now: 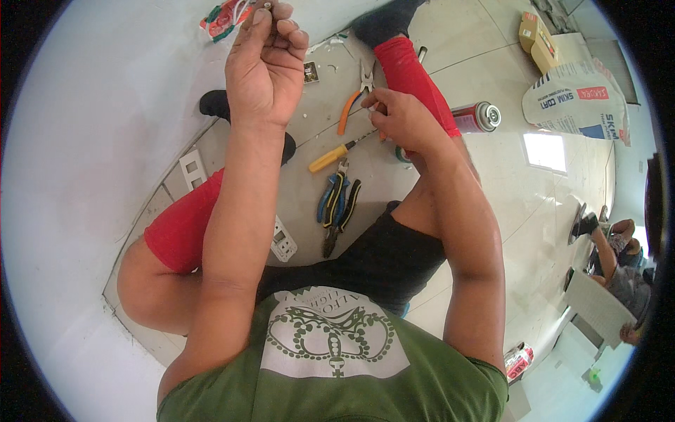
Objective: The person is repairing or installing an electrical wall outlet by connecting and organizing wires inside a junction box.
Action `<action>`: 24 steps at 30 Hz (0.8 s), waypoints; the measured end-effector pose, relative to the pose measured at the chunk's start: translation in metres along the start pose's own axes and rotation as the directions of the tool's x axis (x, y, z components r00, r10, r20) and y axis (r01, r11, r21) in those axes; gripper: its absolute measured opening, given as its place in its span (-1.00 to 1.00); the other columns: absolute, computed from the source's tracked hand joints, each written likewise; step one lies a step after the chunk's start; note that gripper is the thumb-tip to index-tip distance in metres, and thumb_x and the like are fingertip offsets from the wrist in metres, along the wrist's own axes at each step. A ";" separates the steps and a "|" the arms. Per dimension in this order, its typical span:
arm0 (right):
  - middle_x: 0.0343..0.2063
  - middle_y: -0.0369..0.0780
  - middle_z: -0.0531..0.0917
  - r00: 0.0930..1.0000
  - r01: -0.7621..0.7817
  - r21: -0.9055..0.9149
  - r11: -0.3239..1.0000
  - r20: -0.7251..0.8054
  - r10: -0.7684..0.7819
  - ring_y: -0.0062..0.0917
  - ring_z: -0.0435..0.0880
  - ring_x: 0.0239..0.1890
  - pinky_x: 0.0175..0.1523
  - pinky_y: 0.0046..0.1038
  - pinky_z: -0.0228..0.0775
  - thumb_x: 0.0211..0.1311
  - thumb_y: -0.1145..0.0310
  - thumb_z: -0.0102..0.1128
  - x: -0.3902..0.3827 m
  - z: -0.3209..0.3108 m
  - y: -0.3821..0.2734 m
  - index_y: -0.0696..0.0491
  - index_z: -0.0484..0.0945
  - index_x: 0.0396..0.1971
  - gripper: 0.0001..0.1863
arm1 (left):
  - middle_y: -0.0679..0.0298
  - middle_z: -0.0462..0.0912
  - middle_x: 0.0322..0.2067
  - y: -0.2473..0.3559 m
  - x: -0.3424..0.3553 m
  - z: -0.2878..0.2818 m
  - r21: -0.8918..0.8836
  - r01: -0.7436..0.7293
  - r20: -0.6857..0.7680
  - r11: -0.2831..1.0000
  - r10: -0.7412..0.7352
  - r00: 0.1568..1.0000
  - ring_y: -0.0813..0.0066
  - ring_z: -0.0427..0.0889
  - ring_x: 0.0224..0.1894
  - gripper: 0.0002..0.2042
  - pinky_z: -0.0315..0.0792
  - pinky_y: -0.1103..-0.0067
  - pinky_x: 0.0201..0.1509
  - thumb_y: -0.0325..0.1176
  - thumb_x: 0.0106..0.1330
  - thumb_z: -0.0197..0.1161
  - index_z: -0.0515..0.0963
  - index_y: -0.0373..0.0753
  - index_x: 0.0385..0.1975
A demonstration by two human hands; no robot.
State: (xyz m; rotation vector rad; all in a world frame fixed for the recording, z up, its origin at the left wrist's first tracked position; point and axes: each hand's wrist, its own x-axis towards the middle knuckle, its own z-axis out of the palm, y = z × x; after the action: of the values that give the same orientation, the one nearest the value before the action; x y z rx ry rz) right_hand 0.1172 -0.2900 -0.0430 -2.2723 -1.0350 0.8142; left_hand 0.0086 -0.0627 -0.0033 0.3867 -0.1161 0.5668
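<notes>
My left hand (266,70) is raised against the wall side, palm up, its thumb and fingers pinched on a small metal piece (268,5) whose kind I cannot make out. Just beside those fingers are white and green wires (226,27) with a red piece around them. My right hand (402,118) hovers over my shin, its fingers curled together; what they hold, if anything, is too small to tell. Below it on the floor lie orange-handled pliers (350,111), a yellow-handled screwdriver (328,157), and blue and black-yellow pliers (332,200).
White outlet plates (283,243) and a white frame (192,169) lie near my left leg. A small metal part (310,72) is by the wall. To the right stand a spray can (477,117), a white sack (580,102) and a yellow box (538,42). Another person (622,264) sits far right.
</notes>
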 end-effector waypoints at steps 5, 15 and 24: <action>-0.43 -0.24 0.65 0.999 0.003 0.047 0.999 -0.050 0.000 -0.57 0.67 -0.44 -0.27 -0.47 0.51 0.29 0.49 0.15 -0.005 -0.001 -0.005 0.16 0.63 0.00 -0.71 | 0.18 0.70 -0.12 0.000 -0.005 -0.001 0.143 -0.028 -0.074 0.989 0.039 0.997 0.50 0.67 -0.20 -0.80 0.57 0.52 -0.04 -0.48 0.51 0.15 0.59 -0.30 0.05; -0.34 -0.17 0.72 0.897 0.273 0.460 0.845 -0.439 -0.050 -0.54 0.67 -0.29 -0.15 -0.47 0.52 0.26 0.37 0.37 -0.023 -0.003 -0.034 0.15 0.69 -0.15 -0.77 | 0.23 0.73 -0.16 -0.060 -0.061 -0.026 0.409 0.313 -0.275 0.857 -0.211 0.938 0.54 0.65 -0.24 -0.79 0.56 0.53 -0.05 -0.46 0.49 0.20 0.62 -0.32 0.04; -0.32 -0.23 0.76 0.822 0.377 0.401 0.835 -0.561 -0.101 -0.63 0.73 -0.30 -0.15 -0.54 0.57 0.30 0.40 0.36 -0.024 -0.009 -0.035 0.17 0.72 -0.17 -0.81 | 0.22 0.74 -0.20 -0.081 -0.069 -0.022 0.349 0.311 -0.222 0.884 -0.245 0.944 0.51 0.70 -0.22 -0.83 0.64 0.51 -0.10 -0.47 0.48 0.22 0.63 -0.34 -0.02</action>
State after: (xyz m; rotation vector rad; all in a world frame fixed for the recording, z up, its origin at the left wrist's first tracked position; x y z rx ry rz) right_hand 0.0933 -0.2906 -0.0064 -1.7106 -0.7305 0.2680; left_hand -0.0054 -0.1519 -0.0650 0.7184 0.2196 0.3306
